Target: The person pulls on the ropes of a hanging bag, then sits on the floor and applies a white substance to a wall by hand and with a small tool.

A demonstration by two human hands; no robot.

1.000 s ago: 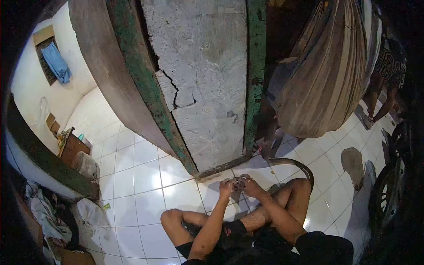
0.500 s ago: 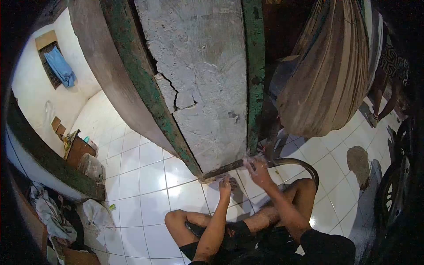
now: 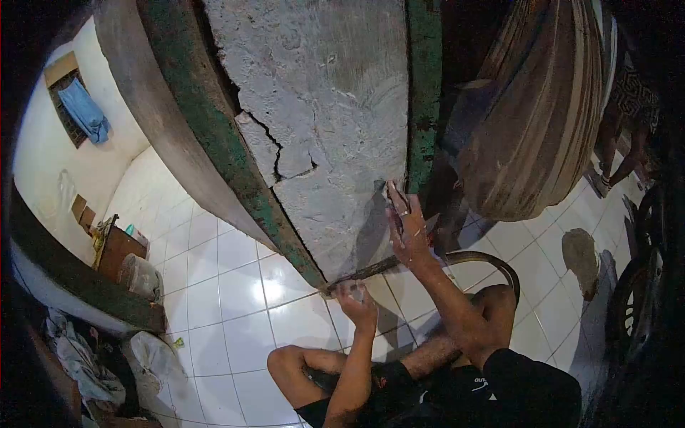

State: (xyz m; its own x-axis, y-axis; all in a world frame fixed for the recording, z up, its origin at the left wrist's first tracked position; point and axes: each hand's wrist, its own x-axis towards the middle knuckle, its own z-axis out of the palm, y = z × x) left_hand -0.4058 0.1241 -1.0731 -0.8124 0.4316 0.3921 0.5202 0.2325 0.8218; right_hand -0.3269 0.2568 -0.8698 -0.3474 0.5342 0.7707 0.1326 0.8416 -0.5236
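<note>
I sit cross-legged on white floor tiles in front of a cracked concrete pillar [image 3: 321,143] with green-painted edges. My left hand [image 3: 357,305] is low at the pillar's base, its fingers closed on a small pale item that I cannot identify. My right hand [image 3: 407,230] is raised against the pillar's right edge. A ring shows on one finger, and the fingertips pinch something thin that is too small to name. A dark strip [image 3: 364,269] runs along the foot of the pillar between my two hands.
A curved dark hose or tyre [image 3: 492,262] arcs over my right knee. A striped hammock cloth [image 3: 542,121] hangs at the right, with another person's legs [image 3: 621,160] behind it. Wheels [image 3: 642,285] stand at the far right. A small cabinet [image 3: 118,250] and cloth piles [image 3: 85,357] lie left.
My hands were together at the pillar's base. My right hand has since risen up along the pillar's edge, while my left hand stayed low. The view has tilted slightly.
</note>
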